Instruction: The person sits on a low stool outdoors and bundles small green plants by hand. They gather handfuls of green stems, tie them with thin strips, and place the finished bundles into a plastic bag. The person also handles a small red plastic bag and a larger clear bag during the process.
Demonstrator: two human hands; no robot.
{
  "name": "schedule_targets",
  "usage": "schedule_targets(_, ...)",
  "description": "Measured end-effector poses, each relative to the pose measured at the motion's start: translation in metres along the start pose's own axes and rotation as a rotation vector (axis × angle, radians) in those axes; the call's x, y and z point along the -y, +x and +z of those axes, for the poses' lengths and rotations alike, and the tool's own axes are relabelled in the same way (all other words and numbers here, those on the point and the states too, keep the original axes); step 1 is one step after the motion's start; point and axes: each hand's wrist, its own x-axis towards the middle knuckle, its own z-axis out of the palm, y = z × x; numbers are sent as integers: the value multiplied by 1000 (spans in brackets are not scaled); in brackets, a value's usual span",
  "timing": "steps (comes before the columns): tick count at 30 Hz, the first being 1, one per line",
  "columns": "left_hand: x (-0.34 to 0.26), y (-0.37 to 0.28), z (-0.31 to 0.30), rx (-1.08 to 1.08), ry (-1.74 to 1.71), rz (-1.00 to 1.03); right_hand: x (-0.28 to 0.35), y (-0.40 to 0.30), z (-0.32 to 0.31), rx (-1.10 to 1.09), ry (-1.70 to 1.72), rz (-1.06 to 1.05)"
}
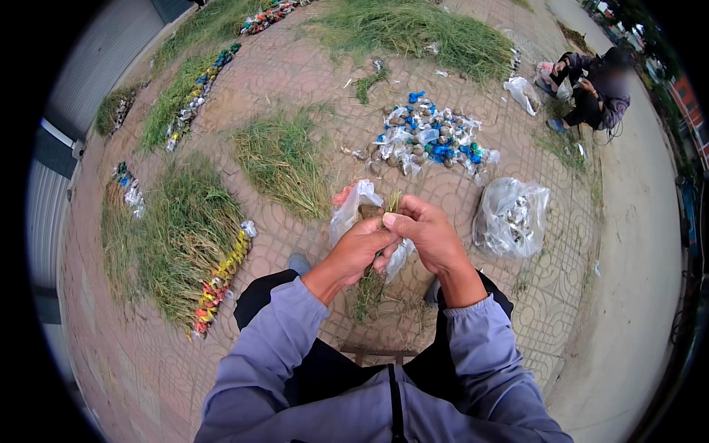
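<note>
Above the paving, between my knees, both hands are around a small bunch of green grass stems (394,201). My left hand (360,242) is closed around the bunch's middle, and its leafy end hangs below. At the top, the thumb and fingers of my right hand (429,230) pinch the short cut-looking ends. Just behind the hands stands an open translucent plastic bag (354,209) with brown matter inside, partly hidden by my fingers. Beyond it lies a pile of brown clumps wrapped in white and blue plastic (432,135).
Right of my hands sits a clear bag (512,217) of silvery-white pieces. Grass heaps (282,160) and rows of plastic-wrapped bundles (221,271) lie to the left, with another grass heap (421,36) beyond. A person (592,88) squats by the concrete road (637,221).
</note>
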Motion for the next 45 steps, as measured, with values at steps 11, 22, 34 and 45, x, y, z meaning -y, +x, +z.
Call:
schedule_targets(11, -4, -5, 0, 3, -52, 10, -8, 6, -7, -66, 134, -10)
schedule_targets(22, -9, -11, -2, 104, -71, -182, -16, 8, -9, 26, 171, 40)
schedule_targets(34, -16, -16, 9, 15, -457, -77, -29, 17, -19, 75, 458, -46)
schedule_targets(45, -8, -15, -2, 141, -142, -86, -1, 12, -29, -42, -9, -255)
